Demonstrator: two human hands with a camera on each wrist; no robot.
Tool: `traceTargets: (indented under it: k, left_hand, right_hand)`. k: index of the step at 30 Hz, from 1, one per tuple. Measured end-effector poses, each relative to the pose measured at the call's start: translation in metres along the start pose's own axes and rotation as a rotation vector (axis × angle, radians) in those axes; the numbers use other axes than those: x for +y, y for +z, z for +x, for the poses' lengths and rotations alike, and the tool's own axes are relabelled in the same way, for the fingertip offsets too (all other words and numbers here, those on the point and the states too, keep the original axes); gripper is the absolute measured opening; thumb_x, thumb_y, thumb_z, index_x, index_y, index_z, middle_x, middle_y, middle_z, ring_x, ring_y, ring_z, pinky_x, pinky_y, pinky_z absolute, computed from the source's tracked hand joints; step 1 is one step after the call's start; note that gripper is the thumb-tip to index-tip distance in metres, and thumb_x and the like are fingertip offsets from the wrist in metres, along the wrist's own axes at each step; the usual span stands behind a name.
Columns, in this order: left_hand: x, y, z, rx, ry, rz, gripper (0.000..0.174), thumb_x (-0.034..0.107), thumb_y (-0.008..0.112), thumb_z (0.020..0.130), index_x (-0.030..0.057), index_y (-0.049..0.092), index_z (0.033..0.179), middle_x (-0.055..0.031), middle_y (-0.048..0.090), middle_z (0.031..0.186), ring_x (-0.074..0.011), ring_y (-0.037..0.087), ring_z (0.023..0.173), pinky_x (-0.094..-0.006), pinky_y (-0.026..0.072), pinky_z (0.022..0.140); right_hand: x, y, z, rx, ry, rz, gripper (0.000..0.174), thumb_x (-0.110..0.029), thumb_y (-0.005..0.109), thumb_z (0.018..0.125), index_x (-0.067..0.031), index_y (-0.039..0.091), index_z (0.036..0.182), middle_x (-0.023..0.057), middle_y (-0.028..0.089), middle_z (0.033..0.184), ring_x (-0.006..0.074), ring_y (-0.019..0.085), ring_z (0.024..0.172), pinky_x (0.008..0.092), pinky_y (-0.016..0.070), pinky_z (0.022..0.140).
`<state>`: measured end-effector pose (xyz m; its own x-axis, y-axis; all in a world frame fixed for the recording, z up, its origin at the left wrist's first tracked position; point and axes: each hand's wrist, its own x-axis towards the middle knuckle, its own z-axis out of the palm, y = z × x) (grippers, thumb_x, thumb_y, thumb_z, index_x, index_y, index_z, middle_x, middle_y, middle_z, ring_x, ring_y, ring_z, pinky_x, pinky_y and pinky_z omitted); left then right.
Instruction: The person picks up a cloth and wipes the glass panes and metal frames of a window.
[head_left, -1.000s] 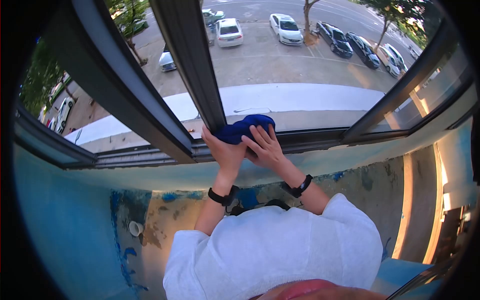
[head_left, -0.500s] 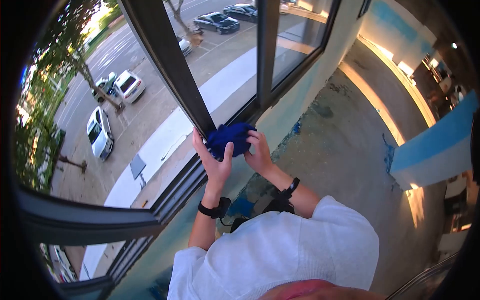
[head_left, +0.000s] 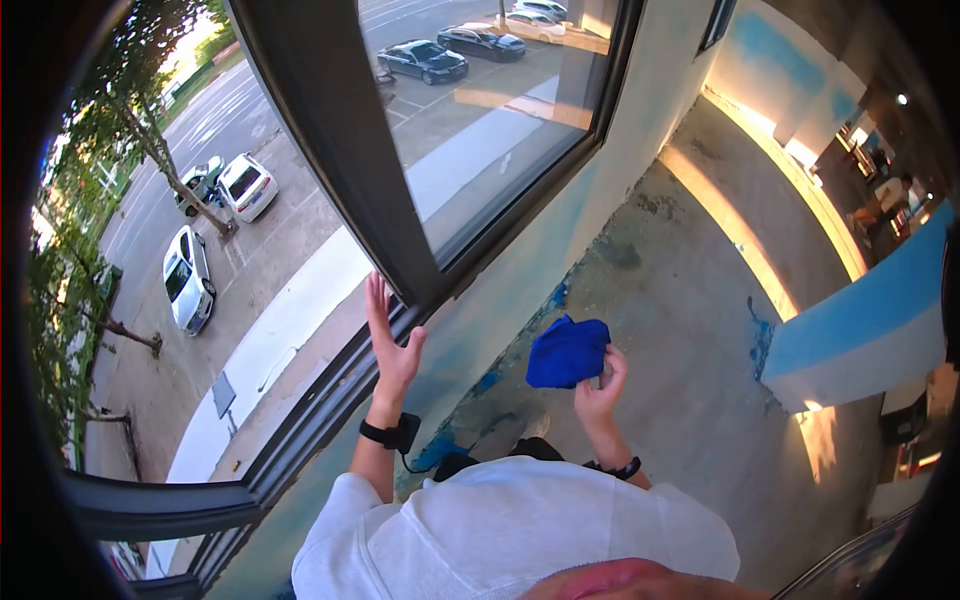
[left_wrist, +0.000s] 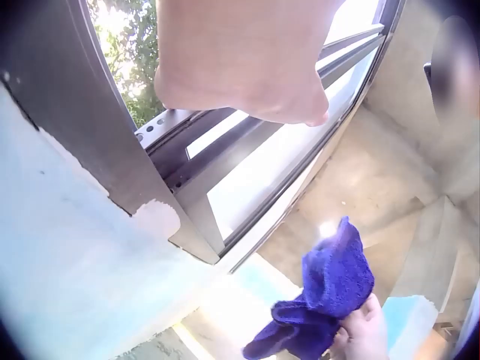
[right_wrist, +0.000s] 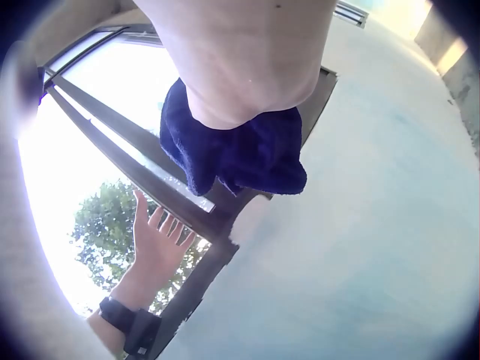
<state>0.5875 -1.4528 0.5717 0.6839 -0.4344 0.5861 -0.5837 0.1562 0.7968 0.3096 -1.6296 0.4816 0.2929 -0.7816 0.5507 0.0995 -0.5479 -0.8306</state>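
Note:
In the head view a blue cloth (head_left: pixel 568 352) hangs from my right hand (head_left: pixel 603 388), whose fingers and thumb pinch its lower right edge, away from the window. My left hand (head_left: pixel 393 345) is raised with straight fingers, its fingertips at the edge of the dark window frame (head_left: pixel 335 170). The left wrist view has the bunched cloth (left_wrist: pixel 337 277) at the lower right, gripped by my right hand (left_wrist: pixel 364 330). Seen from the right wrist, my left hand (right_wrist: pixel 159 244) has its fingers spread against the frame; the cloth (right_wrist: pixel 240 154) is partly covered by my right hand.
The window track (head_left: pixel 320 400) runs diagonally below the sash, along the painted wall (head_left: pixel 545 265). Outside are a white ledge (head_left: pixel 290 330), parked cars and trees. A blue and white pillar (head_left: pixel 860 330) stands at the right, and a person is in the far right background.
My right hand has drawn the cloth off the window frame, rightward and down. My left hand has let go of the cloth. The sash stands further down and left across the track, and the view has turned right.

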Motion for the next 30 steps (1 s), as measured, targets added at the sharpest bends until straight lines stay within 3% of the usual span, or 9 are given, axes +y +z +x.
traceTargets:
  k: [3,6,11,14,15,22,25,27,30]
  left_hand:
    - [-0.003,0.021,0.015,0.064,0.034,0.015,0.101,0.046,0.073,0.087,0.0043,0.015,0.158,-0.0211,0.030,0.159,-0.0344,0.032,0.146,-0.0456,0.0260,0.119]
    - [0.001,0.029,0.025,0.160,-0.061,0.112,0.104,0.022,0.083,0.078,0.0020,0.018,0.157,-0.0235,0.048,0.146,-0.0337,0.045,0.138,-0.0422,0.0320,0.116]
    - [0.016,0.038,0.039,0.122,-0.009,0.423,0.109,0.022,0.088,0.073,0.0001,0.020,0.155,-0.0239,0.051,0.142,-0.0322,0.049,0.134,-0.0385,0.0369,0.111]
    - [0.011,0.060,0.040,0.206,-0.243,0.245,0.113,0.024,0.088,0.076,-0.0027,0.010,0.155,-0.0280,0.050,0.139,-0.0375,0.050,0.130,-0.0417,0.0375,0.109]
    - [0.001,0.067,0.039,0.262,-0.079,0.465,0.114,0.021,0.086,0.077,-0.0047,0.006,0.154,-0.0311,0.045,0.140,-0.0411,0.049,0.130,-0.0430,0.0379,0.108]
    - [-0.011,0.056,0.041,0.213,-0.018,0.320,0.094,0.004,0.070,0.088,-0.0071,0.004,0.154,-0.0340,0.039,0.145,-0.0455,0.045,0.133,-0.0462,0.0340,0.111]
    - [0.010,0.037,0.050,0.162,0.042,0.432,0.089,0.004,0.069,0.089,-0.0044,0.010,0.155,-0.0355,0.034,0.148,-0.0491,0.043,0.133,-0.0490,0.0332,0.112]
    - [0.038,0.020,0.060,0.319,0.392,0.616,0.076,0.013,0.066,0.093,-0.0080,0.022,0.150,-0.0306,0.035,0.148,-0.0448,0.036,0.139,-0.0499,0.0307,0.115]
    - [0.089,0.002,0.076,0.392,0.625,0.785,0.063,0.015,0.063,0.093,-0.0052,0.031,0.145,-0.0300,0.038,0.144,-0.0477,0.041,0.134,-0.0553,0.0335,0.114]
  right_hand:
    - [0.024,-0.025,0.026,-0.030,-0.014,-0.027,0.052,0.010,0.064,0.081,-0.0036,0.043,0.126,0.0187,0.045,0.137,0.0310,0.048,0.130,0.0386,0.0463,0.102]
    - [0.037,-0.025,0.059,-0.055,-0.023,-0.036,0.051,0.010,0.066,0.080,-0.0038,0.044,0.125,0.0181,0.047,0.136,0.0304,0.050,0.127,0.0368,0.0487,0.099]
    - [0.042,0.016,0.112,-0.123,-0.112,-0.055,0.050,0.010,0.067,0.079,-0.0026,0.046,0.122,0.0174,0.050,0.133,0.0295,0.053,0.124,0.0338,0.0506,0.094]
    - [0.029,0.059,0.139,-0.106,-0.211,0.016,0.047,0.009,0.068,0.079,0.0007,0.047,0.121,0.0217,0.053,0.128,0.0321,0.061,0.113,0.0353,0.0541,0.090]
    - [0.023,0.072,0.145,-0.112,-0.214,0.014,0.047,0.009,0.068,0.079,0.0007,0.047,0.121,0.0217,0.053,0.128,0.0321,0.061,0.113,0.0353,0.0541,0.090]
    - [-0.050,0.182,0.231,-0.041,-0.428,0.264,0.050,0.006,0.068,0.082,-0.0011,0.044,0.125,0.0227,0.049,0.130,0.0332,0.052,0.121,0.0381,0.0461,0.099]
    - [-0.090,0.221,0.259,0.078,-0.613,0.375,0.049,-0.006,0.068,0.087,-0.0005,0.043,0.129,0.0269,0.046,0.137,0.0385,0.048,0.128,0.0455,0.0401,0.106]
    - [-0.113,0.238,0.269,0.046,-0.760,0.150,0.067,-0.041,0.061,0.094,-0.0014,0.033,0.140,0.0302,0.036,0.148,0.0445,0.038,0.137,0.0544,0.0246,0.115]
    - [-0.095,0.268,0.258,0.084,-0.873,0.202,0.077,-0.056,0.050,0.094,-0.0019,0.030,0.146,0.0330,0.030,0.153,0.0504,0.030,0.141,0.0601,0.0168,0.116]
